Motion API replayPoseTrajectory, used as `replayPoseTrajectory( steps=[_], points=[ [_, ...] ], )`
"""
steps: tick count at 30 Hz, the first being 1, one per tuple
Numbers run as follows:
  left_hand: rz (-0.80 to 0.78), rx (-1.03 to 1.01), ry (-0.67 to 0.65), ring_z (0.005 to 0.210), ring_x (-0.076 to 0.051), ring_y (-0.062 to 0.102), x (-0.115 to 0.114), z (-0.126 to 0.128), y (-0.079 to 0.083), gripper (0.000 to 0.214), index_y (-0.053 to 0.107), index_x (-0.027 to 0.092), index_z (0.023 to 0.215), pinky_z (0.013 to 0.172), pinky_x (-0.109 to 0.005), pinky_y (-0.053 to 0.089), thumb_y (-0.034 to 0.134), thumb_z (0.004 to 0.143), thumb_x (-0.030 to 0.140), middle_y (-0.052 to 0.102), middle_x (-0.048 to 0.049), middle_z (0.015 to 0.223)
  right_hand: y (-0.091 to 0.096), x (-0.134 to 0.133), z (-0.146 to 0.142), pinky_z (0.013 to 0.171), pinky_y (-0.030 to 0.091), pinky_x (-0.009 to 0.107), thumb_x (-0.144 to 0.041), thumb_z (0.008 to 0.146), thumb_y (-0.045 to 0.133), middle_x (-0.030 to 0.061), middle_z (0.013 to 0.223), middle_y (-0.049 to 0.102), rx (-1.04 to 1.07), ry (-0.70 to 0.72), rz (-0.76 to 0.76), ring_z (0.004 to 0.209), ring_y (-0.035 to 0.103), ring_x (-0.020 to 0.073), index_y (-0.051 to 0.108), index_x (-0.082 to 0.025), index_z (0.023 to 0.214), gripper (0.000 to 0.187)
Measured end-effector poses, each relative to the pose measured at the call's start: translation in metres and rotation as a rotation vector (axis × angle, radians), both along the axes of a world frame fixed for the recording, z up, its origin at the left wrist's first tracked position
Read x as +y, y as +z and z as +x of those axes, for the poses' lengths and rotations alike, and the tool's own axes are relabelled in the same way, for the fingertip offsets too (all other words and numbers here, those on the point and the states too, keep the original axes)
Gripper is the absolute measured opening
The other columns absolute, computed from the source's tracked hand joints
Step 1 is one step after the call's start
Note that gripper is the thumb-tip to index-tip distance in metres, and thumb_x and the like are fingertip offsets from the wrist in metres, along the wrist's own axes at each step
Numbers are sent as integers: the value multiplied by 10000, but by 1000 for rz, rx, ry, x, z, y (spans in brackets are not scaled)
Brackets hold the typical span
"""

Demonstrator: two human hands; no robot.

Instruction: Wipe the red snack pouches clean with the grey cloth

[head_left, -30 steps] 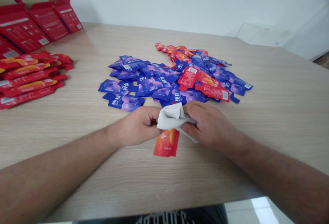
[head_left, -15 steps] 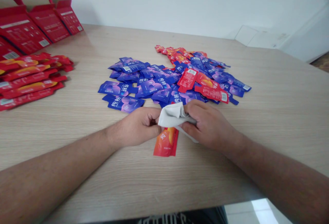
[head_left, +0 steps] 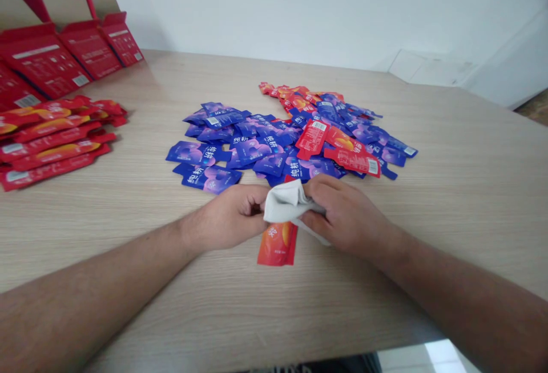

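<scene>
Above the table's near middle, a red sachet (head_left: 276,246) with an orange picture hangs below my hands, and a second red edge shows behind its right side. My left hand (head_left: 233,216) is closed at the sachet's upper left, its fingertips partly hidden. A folded white cloth (head_left: 285,201) lies over the sachet's upper part, pinched by my right hand (head_left: 346,213) between thumb and fingers. Just beyond my hands spreads a loose heap of blue sachets (head_left: 257,148), with several red sachets (head_left: 312,138) on and behind it.
At the left, red sachets (head_left: 55,148) lie stacked in overlapping rows. Behind them stand open red cardboard boxes (head_left: 88,51) with raised flaps. A white wall (head_left: 257,8) borders the wood-grain table (head_left: 171,304) at the back.
The whole scene sits slightly lower in the picture, as the camera has tilted up a little. Both hands keep their grips, and the cloth stays over the sachet's upper part.
</scene>
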State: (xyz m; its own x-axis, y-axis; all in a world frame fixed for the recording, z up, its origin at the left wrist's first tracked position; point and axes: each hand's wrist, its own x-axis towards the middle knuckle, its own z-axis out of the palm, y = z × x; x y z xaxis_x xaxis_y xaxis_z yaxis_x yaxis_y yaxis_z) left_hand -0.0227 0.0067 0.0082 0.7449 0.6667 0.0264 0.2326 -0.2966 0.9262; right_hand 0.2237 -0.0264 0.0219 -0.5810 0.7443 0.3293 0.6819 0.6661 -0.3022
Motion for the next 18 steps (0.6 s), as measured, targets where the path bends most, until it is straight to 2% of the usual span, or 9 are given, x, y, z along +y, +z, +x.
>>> replayPoseTrajectory(
  steps=[3, 8, 13, 18],
  points=[
    [13, 19, 64, 774, -158, 642, -1, 0, 0, 87, 710, 157, 897, 708, -241, 522, 665, 865, 224, 712, -14, 828, 1, 1, 1, 814, 504, 353, -264, 938, 652, 74, 981, 655, 12, -83, 39, 922, 625, 236, 577, -187, 968, 112],
    [-15, -23, -8, 805, -167, 661, -2, 2, 2, 91, 711, 163, 898, 729, -245, 530, 681, 857, 238, 728, -26, 870, 3, -2, -1, 860, 512, 366, -262, 953, 629, 86, 1067, 670, -22, 48, -51, 976, 630, 237, 591, -196, 1013, 97],
    [27, 27, 79, 763, -159, 640, 0, 0, 1, 64, 691, 161, 847, 684, -233, 510, 664, 857, 219, 699, -14, 804, 1, 2, 2, 824, 510, 369, -264, 941, 643, 85, 993, 659, 9, -88, 20, 936, 624, 244, 577, -192, 967, 101],
    [9, 1, 1, 775, -157, 640, -1, 0, 0, 78, 696, 161, 874, 701, -238, 509, 666, 861, 231, 710, -20, 846, 2, 1, 1, 850, 508, 361, -274, 958, 630, 88, 1053, 663, -21, 54, -58, 968, 627, 237, 591, -190, 1005, 104]
  ],
)
